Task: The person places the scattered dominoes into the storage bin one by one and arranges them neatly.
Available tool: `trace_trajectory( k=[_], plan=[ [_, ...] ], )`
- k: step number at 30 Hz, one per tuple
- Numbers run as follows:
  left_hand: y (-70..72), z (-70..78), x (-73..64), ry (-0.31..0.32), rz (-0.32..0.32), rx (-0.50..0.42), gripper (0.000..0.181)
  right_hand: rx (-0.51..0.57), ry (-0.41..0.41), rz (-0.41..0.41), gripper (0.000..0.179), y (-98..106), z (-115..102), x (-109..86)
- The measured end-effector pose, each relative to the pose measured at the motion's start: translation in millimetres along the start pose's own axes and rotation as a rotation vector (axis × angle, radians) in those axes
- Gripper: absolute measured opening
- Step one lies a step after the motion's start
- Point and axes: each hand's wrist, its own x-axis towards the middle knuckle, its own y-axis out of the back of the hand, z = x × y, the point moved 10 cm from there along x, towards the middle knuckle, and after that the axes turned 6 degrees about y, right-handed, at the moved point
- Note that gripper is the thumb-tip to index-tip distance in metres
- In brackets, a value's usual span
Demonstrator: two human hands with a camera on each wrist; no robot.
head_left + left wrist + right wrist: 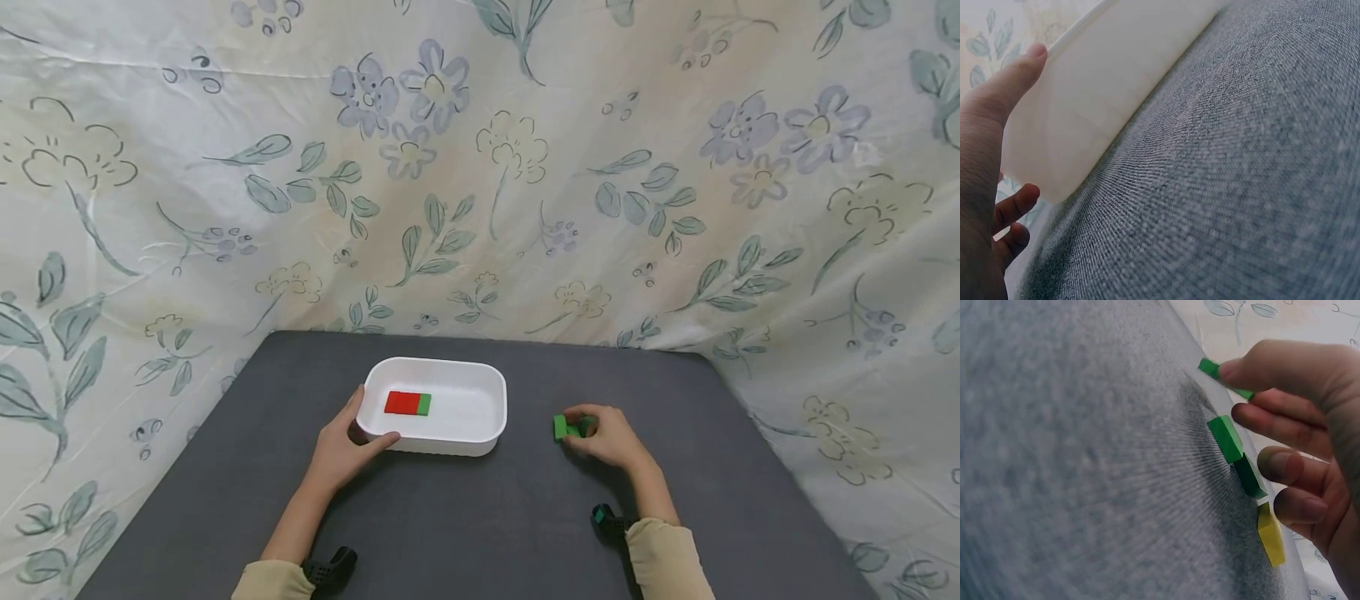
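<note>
A white rectangular plastic container point(450, 447) stands on the table with red blocks point(402, 403) and a green block point(424, 405) side by side inside. My left hand point(341, 446) holds its near left corner, thumb along the front rim and fingers at the left side. To the right, my right hand point(611, 437) pinches a green block point(1208, 367) between thumb and fingers, raised off the table. Under that hand, two green blocks point(1225, 439) and a yellow block point(1271, 536) lie in the right wrist view. The hand hides the yellow one from the head view.
Dark grey cloth covers the table point(480, 525). A floral curtain point(480, 167) hangs behind and along the sides. Black wrist straps point(330, 569) are on both forearms.
</note>
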Motion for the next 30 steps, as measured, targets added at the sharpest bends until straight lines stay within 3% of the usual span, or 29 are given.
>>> trace_trajectory(
  k=[13, 22, 30],
  plan=[
    [0.5, 1.2, -0.1, 0.014, 0.001, 0.011, 0.115, 0.114, -0.012, 0.167, 0.036, 11.7, -1.1, 2.3],
    [0.8, -0.3, 1.5, 0.004, 0.005, 0.000, 0.115, 0.145, 0.045, 0.256, 0.038, 21.7, -19.8, 5.0],
    [0.6, -2.6, 2.9, 0.003, 0.003, -0.001, 0.115, 0.169, 0.097, 0.270, 0.038, 16.6, -39.4, 14.8]
  ],
)
